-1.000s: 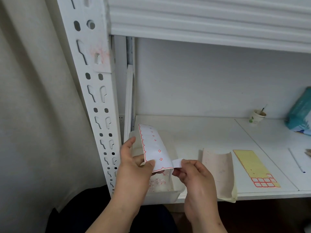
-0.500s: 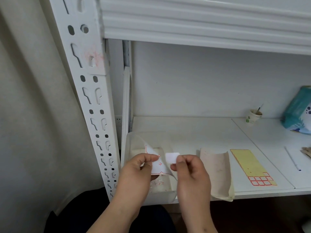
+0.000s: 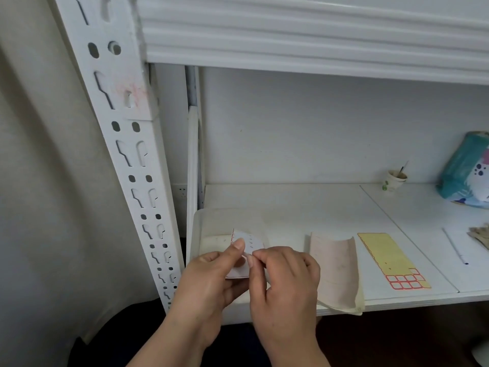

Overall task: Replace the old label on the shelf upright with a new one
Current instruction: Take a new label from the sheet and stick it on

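The white perforated shelf upright (image 3: 127, 144) rises at the left, with a faint red smear of old label residue (image 3: 131, 92) near its top. My left hand (image 3: 211, 282) holds a bent white label sheet (image 3: 247, 241) with red-edged cutouts, just above a clear plastic tub (image 3: 201, 234). My right hand (image 3: 285, 282) pinches something small against that sheet at its fingertips; the small white label is hidden between the fingers.
On the white shelf board (image 3: 304, 207) lie a curled beige backing sheet (image 3: 334, 268), a yellow label sheet (image 3: 391, 260) with red-bordered stickers, a pen (image 3: 455, 247), a paper cup (image 3: 394, 180) and a teal packet (image 3: 468, 170). An upper shelf beam (image 3: 304, 33) spans overhead.
The label sheet has dropped lower and folded down in my left hand. My right hand, which held a peeled white label apart from the sheet, has closed in against it.
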Tool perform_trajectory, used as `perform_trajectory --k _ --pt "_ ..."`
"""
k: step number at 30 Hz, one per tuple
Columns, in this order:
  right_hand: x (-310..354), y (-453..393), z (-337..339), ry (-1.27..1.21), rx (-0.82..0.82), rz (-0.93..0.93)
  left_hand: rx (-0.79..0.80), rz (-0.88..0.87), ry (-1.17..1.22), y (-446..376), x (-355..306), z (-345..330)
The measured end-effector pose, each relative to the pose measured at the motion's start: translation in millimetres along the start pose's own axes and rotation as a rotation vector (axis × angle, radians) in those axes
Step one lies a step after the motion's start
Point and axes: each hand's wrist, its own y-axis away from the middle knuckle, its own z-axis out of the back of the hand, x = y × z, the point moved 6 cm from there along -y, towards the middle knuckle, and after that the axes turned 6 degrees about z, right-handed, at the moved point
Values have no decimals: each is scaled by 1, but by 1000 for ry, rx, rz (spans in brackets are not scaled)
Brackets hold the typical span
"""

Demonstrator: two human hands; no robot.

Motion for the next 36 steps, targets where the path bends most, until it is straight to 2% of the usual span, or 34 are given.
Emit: perform_trajectory --k 3,7,10,13,15,16,18,20,22,24,31,36 --pt "1 1 -2 -10 10 26 2 9 26 -3 0 0" --pt "-6 4 -10 -91 90 25 -75 -4 34 -9 -2 5" --pt "-11 7 -11 -232 144 -56 -104 -2 6 -12 -1 8" --pt "-32 12 -11 -330 57 -334 -101 -2 50 -15 0 8" --pt "-55 20 -10 -325 5 -649 -91 -4 77 -16 -1 7" --pt "-66 26 -14 -373 55 -848 -85 -8 84 -16 -3 6" --pt "-75 42 -27 -622 189 -1212 -77 -22 98 -18 -5 5" --pt "-74 51 -35 -871 256 -1393 -76 -31 113 -20 -8 3" --pt "-73 52 -38 -987 259 -1421 -77 -35 107 -22 -8 1" --pt "-79 48 -36 -961 209 -1383 -77 -39 88 -22 -9 0" --pt "-127 15 -23 -460 175 -1149 -155 -63 -33 -26 -8 8" --pt "-157 -3 -26 -128 242 -992 -152 -66 -154 -27 -9 7"
